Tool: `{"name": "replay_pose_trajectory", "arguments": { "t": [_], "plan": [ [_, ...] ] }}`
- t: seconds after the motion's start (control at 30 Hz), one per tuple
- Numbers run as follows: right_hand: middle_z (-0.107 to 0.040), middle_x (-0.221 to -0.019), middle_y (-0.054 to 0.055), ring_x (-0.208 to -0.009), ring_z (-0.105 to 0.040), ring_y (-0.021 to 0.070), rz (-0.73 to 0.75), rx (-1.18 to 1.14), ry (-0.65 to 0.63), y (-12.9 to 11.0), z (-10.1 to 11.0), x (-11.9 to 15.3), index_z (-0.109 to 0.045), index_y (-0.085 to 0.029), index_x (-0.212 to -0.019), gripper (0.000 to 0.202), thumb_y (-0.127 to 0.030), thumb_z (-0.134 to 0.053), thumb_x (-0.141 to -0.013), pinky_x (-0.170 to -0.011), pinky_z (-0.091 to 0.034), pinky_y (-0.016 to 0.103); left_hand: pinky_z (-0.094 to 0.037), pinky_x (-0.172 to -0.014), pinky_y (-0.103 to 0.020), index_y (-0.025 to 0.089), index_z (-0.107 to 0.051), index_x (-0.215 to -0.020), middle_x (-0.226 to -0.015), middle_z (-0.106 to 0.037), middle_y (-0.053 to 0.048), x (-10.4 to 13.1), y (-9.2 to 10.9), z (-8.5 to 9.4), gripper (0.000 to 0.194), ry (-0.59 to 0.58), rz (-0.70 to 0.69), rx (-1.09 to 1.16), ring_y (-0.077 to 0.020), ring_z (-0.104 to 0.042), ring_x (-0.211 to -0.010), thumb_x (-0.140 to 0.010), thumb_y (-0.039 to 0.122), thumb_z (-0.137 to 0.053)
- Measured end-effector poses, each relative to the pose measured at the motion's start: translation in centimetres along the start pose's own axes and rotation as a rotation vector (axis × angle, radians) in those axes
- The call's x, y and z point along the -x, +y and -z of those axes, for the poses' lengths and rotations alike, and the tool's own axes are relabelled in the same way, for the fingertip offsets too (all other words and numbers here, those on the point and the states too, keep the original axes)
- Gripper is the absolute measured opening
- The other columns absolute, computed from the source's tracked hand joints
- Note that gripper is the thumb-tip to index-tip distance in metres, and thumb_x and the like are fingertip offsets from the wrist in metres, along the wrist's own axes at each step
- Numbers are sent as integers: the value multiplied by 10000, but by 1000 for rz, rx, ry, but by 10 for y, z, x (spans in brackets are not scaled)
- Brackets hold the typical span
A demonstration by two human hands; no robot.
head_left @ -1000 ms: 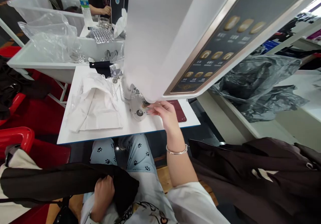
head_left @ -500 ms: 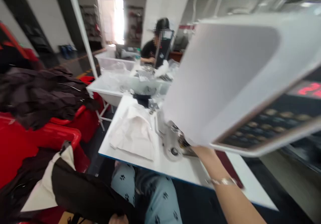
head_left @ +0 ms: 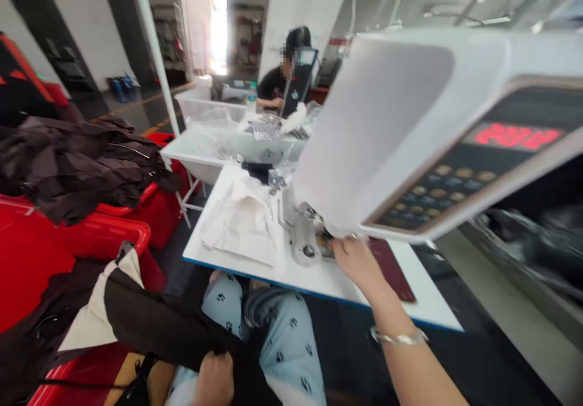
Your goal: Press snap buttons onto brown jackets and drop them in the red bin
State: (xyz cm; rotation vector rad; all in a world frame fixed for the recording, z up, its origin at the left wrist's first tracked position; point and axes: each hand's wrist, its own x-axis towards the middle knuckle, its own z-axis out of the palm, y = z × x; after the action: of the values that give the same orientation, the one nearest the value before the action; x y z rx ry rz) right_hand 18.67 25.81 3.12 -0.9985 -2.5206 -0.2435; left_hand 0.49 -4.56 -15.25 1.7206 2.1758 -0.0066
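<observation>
My left hand [head_left: 215, 377], low in the view, is closed round a dark brown cloth [head_left: 159, 315] with a cream section [head_left: 98, 306]. The cloth lies over my lap and runs left to a red bin. My right hand [head_left: 357, 260] is under the head of a white sewing machine [head_left: 364, 127], fingers curled together at the metal parts near its needle area. What those fingertips grip, if anything, is hidden. The rounded machine bed [head_left: 306, 242] is just left of them. A folded white cloth [head_left: 243, 224] lies on the white table [head_left: 285, 266].
Red bins [head_left: 109, 230] with a pile of dark garments [head_left: 77, 163] stand on the left. A maroon flat item [head_left: 392, 269] lies on the table to the right. Beyond, a white trough table [head_left: 200, 151] bears plastic bags, and a co-worker [head_left: 271, 87] sits behind it.
My view has shifted, bringing more of the control panel into sight. My left hand has come up further into view with the dark cloth. My right hand stays at the machine, its fingers now more visible.
</observation>
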Motion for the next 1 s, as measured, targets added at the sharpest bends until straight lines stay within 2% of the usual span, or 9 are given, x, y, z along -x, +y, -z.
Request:
{"name": "replay_pose_trajectory", "arguments": {
  "t": [0.07, 0.23, 0.53, 0.73, 0.8, 0.83, 0.9, 0.93, 1.0],
  "plan": [
    [-589, -662, 97, -591, -518, 185, -49, -32, -87, -12, -5, 6, -591, -132, -681, 296, -152, -344, -844, -571, -332, 279, -416, -760, -381, 110, -629, -885, -775, -652, -112, -1, -1, -6, 317, -39, -6, -26, -229, -620, -752, -780, 9, -348],
    [-589, -767, 59, -709, -522, 174, -254, -290, -7, -30, -16, 15, -600, -180, -790, 277, -303, -374, -894, -617, -325, 244, -381, -693, -340, 106, -622, -830, -749, -641, -125, -5, -5, -3, 341, -56, -55, -66, -224, -614, -713, -833, 59, -284],
    [-617, -904, 71, -887, -539, 186, -283, -455, 111, -32, -30, 24, -620, -169, -960, 298, -326, -376, -891, -775, -397, 268, -407, -667, -335, 99, -614, -795, -707, -645, -130, -5, -3, 5, 346, -44, -47, -22, -225, -622, -671, -857, 99, -274],
    [-624, -931, 109, -872, -564, 180, -321, -505, 187, -26, -21, 35, -582, -115, -1035, 321, -304, -370, -886, -778, -427, 281, -431, -614, -312, 130, -580, -743, -668, -641, -107, -7, -11, 8, 323, -104, -37, 120, -227, -625, -658, -869, 226, -299],
    [-627, -931, 107, -863, -575, 170, -348, -520, 240, -32, -14, 44, -581, -123, -1023, 298, -283, -372, -883, -761, -441, 273, -436, -549, -272, 151, -548, -752, -628, -622, -52, -10, -25, 17, 315, -118, 38, 355, -181, -604, -558, -866, 335, -319],
    [-633, -902, 99, -831, -583, 164, -362, -536, 268, -37, -10, 50, -586, -129, -998, 282, -276, -377, -880, -735, -451, 270, -436, -517, -262, 158, -527, -768, -615, -609, -29, -12, -36, 25, 331, -64, 135, 531, -162, -581, -506, -856, 403, -323],
    [-640, -796, 73, -720, -593, 153, -383, -602, 283, -54, -5, 64, -599, -140, -927, 246, -268, -397, -870, -664, -468, 263, -453, -514, -280, 157, -494, -827, -653, -601, -20, -14, -66, 48, 384, 240, 431, 821, -156, -560, -490, -808, 517, -361],
    [-636, -736, 52, -652, -588, 145, -397, -662, 251, -64, -4, 72, -604, -149, -899, 224, -268, -418, -860, -615, -470, 252, -473, -574, -309, 149, -482, -884, -730, -610, -41, -14, -85, 63, 415, 496, 594, 824, -177, -585, -574, -773, 542, -411],
    [-626, -671, 31, -590, -582, 134, -352, -800, 49, -85, -7, 88, -610, -159, -844, 198, -269, -445, -845, -590, -477, 241, -439, -807, -413, 111, -472, -1031, -1019, -576, -139, -9, -126, 96, 516, 897, 833, 505, -269, -565, -914, -716, 517, -514]
  ]
}}
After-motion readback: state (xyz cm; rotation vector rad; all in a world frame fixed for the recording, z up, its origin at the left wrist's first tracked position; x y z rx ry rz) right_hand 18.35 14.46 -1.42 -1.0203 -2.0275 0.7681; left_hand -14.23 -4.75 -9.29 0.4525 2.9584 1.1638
